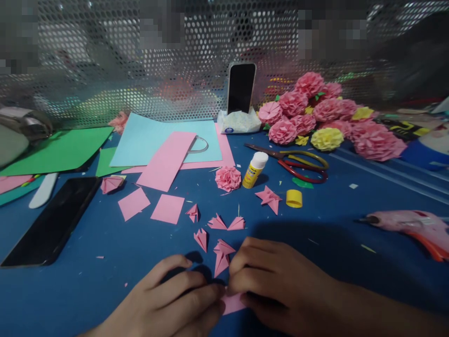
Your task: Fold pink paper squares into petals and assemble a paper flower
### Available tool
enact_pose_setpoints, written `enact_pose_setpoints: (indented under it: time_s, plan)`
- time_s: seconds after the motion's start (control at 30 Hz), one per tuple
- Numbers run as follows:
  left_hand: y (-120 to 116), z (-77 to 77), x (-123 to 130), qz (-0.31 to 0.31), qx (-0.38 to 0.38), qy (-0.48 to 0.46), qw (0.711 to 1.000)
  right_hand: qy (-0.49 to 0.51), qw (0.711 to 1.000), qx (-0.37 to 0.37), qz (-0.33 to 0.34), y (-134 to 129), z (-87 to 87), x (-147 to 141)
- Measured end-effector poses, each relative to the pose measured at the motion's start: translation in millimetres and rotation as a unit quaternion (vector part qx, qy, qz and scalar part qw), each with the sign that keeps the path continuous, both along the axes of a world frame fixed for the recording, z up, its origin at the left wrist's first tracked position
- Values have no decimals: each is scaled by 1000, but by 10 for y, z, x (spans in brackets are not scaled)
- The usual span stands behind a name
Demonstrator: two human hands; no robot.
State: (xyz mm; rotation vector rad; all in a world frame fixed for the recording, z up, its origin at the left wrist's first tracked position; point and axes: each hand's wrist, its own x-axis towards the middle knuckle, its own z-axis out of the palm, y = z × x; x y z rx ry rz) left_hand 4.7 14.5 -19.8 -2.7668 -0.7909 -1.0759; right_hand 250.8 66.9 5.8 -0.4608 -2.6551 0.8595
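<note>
A small piece of pink paper (232, 304) lies low on the blue table, mostly hidden under my fingers. My left hand (175, 297) presses its fingertips against the paper's left side. From the right, my right hand (270, 281) has its fingers curled together on the same paper. Just beyond them sits a folded pink paper piece (222, 257), close to my right knuckles. Several smaller folded pink petals (201, 239) lie past it, and two flat pink squares (167, 209) rest to the left.
A glue stick (251, 175) stands near a pink paper flower (228, 179), its yellow cap (293, 198) apart. Scissors (291, 159) lie behind. A glue gun (403, 222) is at right, a phone (52, 220) at left. Paper flowers (312, 110) are heaped by the perforated metal screen (189, 70).
</note>
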Motion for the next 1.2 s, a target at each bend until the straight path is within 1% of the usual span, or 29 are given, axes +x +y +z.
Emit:
enact_pose_setpoints:
  time_s: [0.17, 0.33, 0.6, 0.73, 0.93, 1.07, 1.2]
  plan:
    - [-20, -41, -13, 8, 5, 17, 1000, -3, 1000, -4, 1, 3, 8, -9]
    - [-32, -76, 2, 19, 18, 2, 1000, -5, 1000, -13, 3, 20, 24, -10]
    - [-14, -37, 25, 15, 7, -2, 1000, 3, 1000, -12, -2, 10, 24, -20]
    - [-2, -32, 35, 16, 1, -21, 1000, -1, 1000, -3, 0, 10, 30, -17]
    - [-3, -22, 24, 7, -7, -1, 1000, -6, 1000, 1, -1, 18, 38, -16]
    - [-9, -27, 28, 13, -10, -16, 1000, -4, 1000, 12, 8, 16, 35, -12]
    - [0, -22, 25, 11, -7, -14, 1000, -5, 1000, 16, -2, 7, 33, -11]
